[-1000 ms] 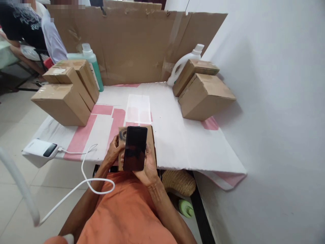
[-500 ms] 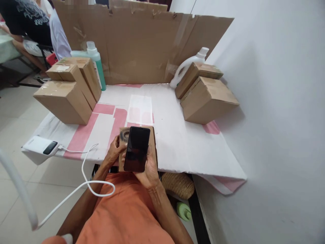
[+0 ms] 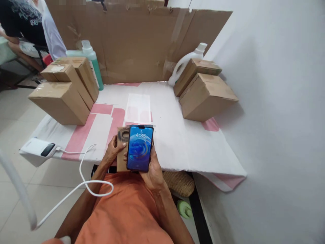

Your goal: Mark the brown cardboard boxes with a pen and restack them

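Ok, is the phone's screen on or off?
On: the phone in the right hand shows a lit blue display with 4:35 near its top.

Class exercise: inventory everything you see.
Phone: 1, blue screen, front.
Cardboard piece: 1, brown, front.
Power bank: 1, white, left.
Cable: 1, white, left.
Sheet: 1, whitish, centre.
Boxes: 5, brown, both sides.
Bottle: 1, teal, back left.
Jug: 1, white, back right.
Cardboard panel: 1, brown, back.
Tablecloth: 1, white/pink, centre.
Woven item: 1, tan, below.
Container: 1, green, below.
Person: 1, black top, left.
Left hand: 1, on cardboard piece.
Right hand: 1, on phone.
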A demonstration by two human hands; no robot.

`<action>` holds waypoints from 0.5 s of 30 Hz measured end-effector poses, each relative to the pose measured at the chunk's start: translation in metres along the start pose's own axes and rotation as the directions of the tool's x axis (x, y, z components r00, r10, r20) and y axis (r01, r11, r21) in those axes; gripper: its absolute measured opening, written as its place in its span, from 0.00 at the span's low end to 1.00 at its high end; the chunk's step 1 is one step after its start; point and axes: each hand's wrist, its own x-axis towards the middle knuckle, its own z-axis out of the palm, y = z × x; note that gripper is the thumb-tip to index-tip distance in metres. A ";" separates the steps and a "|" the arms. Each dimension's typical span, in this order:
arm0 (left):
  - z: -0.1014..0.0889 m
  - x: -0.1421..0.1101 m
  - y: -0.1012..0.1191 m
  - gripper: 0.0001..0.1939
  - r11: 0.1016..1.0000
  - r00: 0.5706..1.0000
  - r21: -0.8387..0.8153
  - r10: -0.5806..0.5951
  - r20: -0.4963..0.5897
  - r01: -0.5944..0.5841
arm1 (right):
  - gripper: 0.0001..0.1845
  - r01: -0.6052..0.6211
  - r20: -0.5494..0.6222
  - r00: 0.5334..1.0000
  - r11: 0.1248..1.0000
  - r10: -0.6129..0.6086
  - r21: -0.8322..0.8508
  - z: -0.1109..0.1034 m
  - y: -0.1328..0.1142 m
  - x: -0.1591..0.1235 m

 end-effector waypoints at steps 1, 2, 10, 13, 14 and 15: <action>0.001 -0.001 0.002 0.34 1.000 1.000 -0.003 -0.001 0.004 0.001 | 0.36 -0.003 0.003 1.000 1.000 0.003 -0.019 -0.002 -0.004 -0.001; 0.001 -0.001 0.005 0.36 1.000 1.000 -0.008 -0.004 0.010 0.004 | 0.37 0.001 0.003 1.000 0.999 -0.001 -0.039 -0.006 -0.010 -0.002; -0.001 0.002 0.005 0.44 0.996 0.997 -0.037 -0.082 0.014 0.083 | 0.40 0.197 -0.094 0.972 0.967 -0.214 -0.160 -0.022 -0.069 -0.026; -0.001 0.002 0.003 0.43 0.996 0.996 -0.023 -0.083 0.015 0.083 | 0.38 0.198 -0.060 0.977 0.974 -0.205 -0.107 -0.007 -0.074 -0.042; 0.000 0.002 0.003 0.43 0.996 0.997 -0.015 -0.083 0.009 0.083 | 0.38 0.173 -0.043 0.983 0.981 -0.177 -0.083 -0.003 -0.071 -0.046; 0.001 0.001 0.004 0.42 0.997 0.997 -0.007 -0.078 0.002 0.078 | 0.37 0.139 -0.029 0.990 0.989 -0.141 -0.058 0.001 -0.065 -0.049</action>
